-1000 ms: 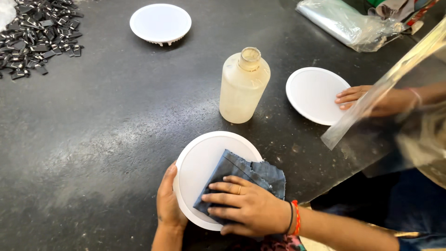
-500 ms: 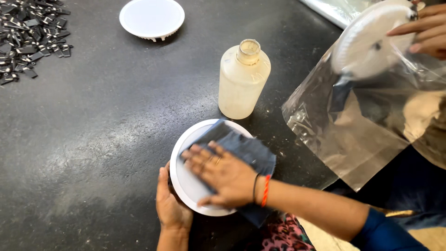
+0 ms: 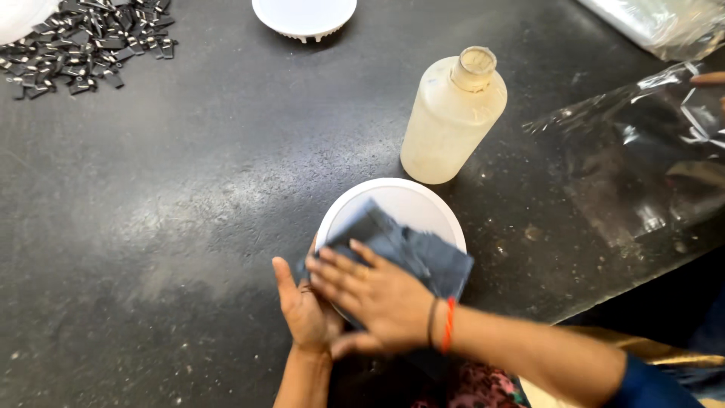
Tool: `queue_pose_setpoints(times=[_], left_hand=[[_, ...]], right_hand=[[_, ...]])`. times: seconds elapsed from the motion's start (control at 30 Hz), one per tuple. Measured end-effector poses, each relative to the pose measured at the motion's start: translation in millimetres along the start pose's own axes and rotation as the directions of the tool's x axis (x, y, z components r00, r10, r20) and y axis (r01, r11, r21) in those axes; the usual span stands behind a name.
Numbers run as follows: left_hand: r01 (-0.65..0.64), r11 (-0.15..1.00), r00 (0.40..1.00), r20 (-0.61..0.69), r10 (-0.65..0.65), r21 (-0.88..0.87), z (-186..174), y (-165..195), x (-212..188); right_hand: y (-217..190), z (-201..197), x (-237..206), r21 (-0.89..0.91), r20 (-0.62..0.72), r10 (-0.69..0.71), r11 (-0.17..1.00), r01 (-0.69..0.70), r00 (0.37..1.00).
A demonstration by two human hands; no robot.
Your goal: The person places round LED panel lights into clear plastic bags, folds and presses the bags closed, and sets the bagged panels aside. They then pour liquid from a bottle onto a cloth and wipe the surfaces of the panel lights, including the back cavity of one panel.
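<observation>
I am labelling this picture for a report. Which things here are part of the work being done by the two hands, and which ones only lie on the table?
In use:
- white round disc, steadied by the left hand
- dark cloth, pressed on the disc by the right hand

Lying about:
- plastic bottle, just behind the disc
- second white disc
- pile of small dark metal clips
- clear plastic bag, at another person's fingertip
</observation>
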State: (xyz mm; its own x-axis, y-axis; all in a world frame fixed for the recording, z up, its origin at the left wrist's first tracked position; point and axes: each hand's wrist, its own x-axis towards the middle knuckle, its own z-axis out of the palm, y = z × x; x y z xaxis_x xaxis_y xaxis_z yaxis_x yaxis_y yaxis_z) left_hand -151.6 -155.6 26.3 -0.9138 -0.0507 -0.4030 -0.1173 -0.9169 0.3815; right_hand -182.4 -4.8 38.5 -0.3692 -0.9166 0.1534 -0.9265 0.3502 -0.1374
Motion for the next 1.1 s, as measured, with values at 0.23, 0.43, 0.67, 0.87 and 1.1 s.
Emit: queue_pose_setpoints(times=[0.23, 0.43, 0.67, 0.87, 1.1], left_hand=[[-0.169, 0.967, 0.986, 0.049, 0.162, 0.190, 1.9, -3.5, -0.9], [-0.175, 0.963, 0.983, 0.094, 0.159, 0.205, 4.9, -6.9, -1.0], [-0.147, 0.978, 0.987, 0.085, 0.136, 0.146, -5.9, -0.8, 4.5], [-0.191, 0.933, 0.981, 0.103, 0.167, 0.304, -5.1, -7.8, 2.3], [-0.193, 0.953, 0.981, 0.063, 0.184, 0.232, 3.6, -8.0, -5.1]], right_hand=[[67.1, -29.5, -10.5, -0.091, -0.086, 0.297, 0.948, -0.304, 0.951], [16.4, -28.4, -66.8, -0.162, -0.192, 0.256, 0.944, -0.288, 0.947], [-1.9, -7.3, 5.4, -0.027, -0.018, 0.035, 0.999, -0.036, 0.999], [61.1, -12.4, 37.2, -0.085, -0.126, 0.157, 0.982, -0.168, 0.979], [64.4, -22.3, -58.5, -0.074, -0.201, 0.422, 0.894, -0.443, 0.884]])
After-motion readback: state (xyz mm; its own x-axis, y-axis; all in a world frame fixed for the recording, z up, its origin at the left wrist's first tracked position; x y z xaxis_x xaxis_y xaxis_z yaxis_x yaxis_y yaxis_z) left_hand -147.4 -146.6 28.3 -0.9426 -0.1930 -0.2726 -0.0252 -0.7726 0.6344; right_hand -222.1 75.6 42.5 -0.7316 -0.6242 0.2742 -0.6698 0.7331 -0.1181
